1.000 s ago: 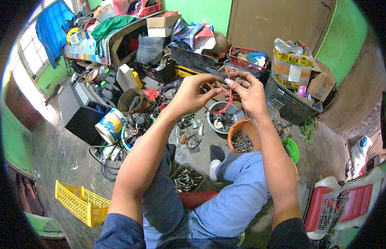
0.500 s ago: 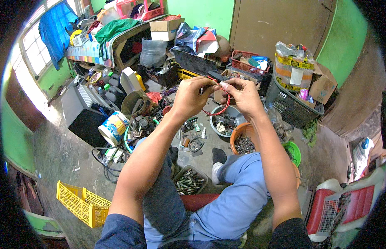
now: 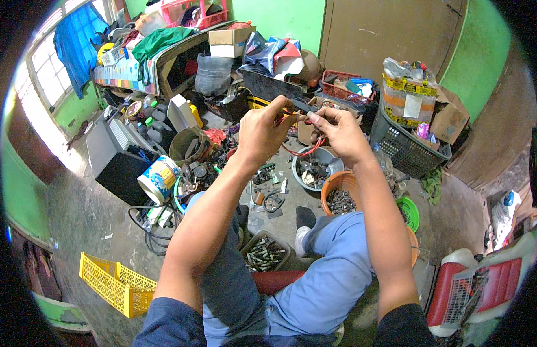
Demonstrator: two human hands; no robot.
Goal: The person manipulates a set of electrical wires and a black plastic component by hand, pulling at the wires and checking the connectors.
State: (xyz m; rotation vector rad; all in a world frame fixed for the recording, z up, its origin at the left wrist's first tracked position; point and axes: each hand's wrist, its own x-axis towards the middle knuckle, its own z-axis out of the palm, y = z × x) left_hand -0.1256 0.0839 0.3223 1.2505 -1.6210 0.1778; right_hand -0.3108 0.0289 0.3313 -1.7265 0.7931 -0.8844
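Out in front of me, both hands are raised over the bowls on the floor. A thin red wire point(image 3: 304, 153) hangs in a loop between and below them. My left hand point(image 3: 261, 128) pinches part of this wire, its fingertips close to those of the other hand. My right hand point(image 3: 341, 134) grips the wire between thumb and fingers, with a few strands dangling under its palm. The exact spot where the fingertips meet is too small to make out.
Below my hands stand a grey bowl point(image 3: 310, 186) and an orange bowl point(image 3: 325, 199) of small metal parts. Between my legs sits a tray point(image 3: 287, 254) of small cylindrical pieces. A yellow crate point(image 3: 101, 276) lies at left; a dark basket point(image 3: 395, 147) stands at right.
My left hand has tilted and its fingers have shifted up, now nearer the right fingertips. The wire loop sits slightly differently; my right hand has barely moved.
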